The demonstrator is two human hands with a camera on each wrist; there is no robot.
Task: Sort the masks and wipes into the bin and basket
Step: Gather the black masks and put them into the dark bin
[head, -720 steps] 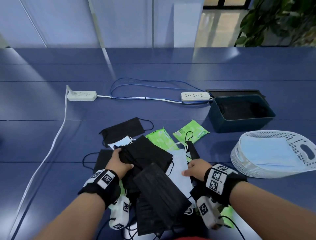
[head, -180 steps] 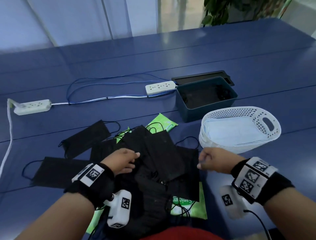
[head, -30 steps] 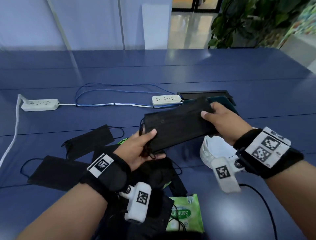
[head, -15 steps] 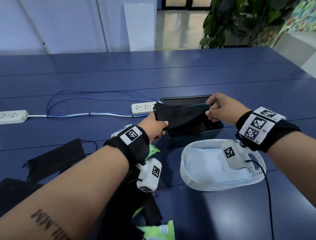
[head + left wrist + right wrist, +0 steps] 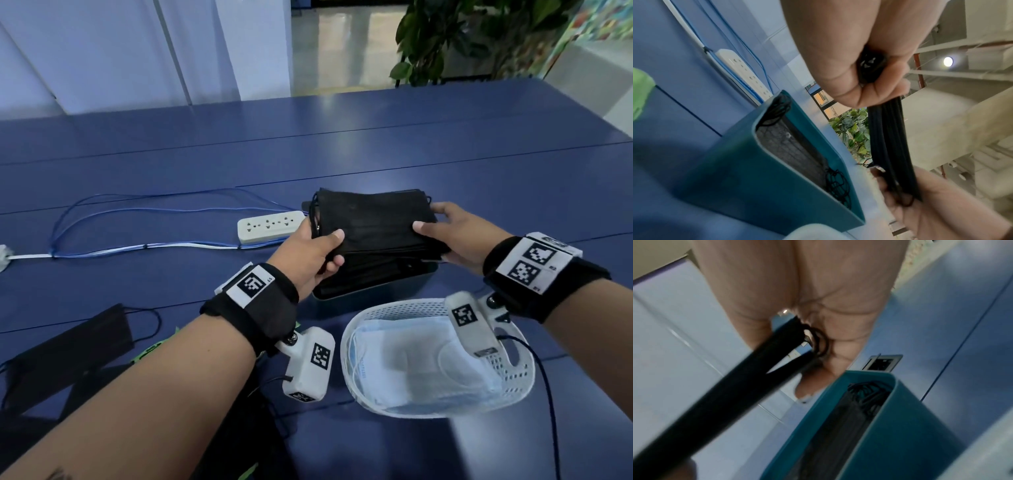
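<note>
blue table (image 5: pixel 445 154) carries bin (image 5: pixel 370 296), basket (image 5: pixel 513 377) (white), power strip (image 5: pixel 270 226).

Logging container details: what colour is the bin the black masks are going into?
Teal, a dark blue-green; the bin shows best in the left wrist view.

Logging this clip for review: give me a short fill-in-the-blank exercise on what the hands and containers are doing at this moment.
1. Both hands, left hand and right hand, grip a stack of ____ masks.
2. The stack is held above the teal ____.
3. The white basket holds light ____ masks.

Missing words: black; bin; blue
</note>
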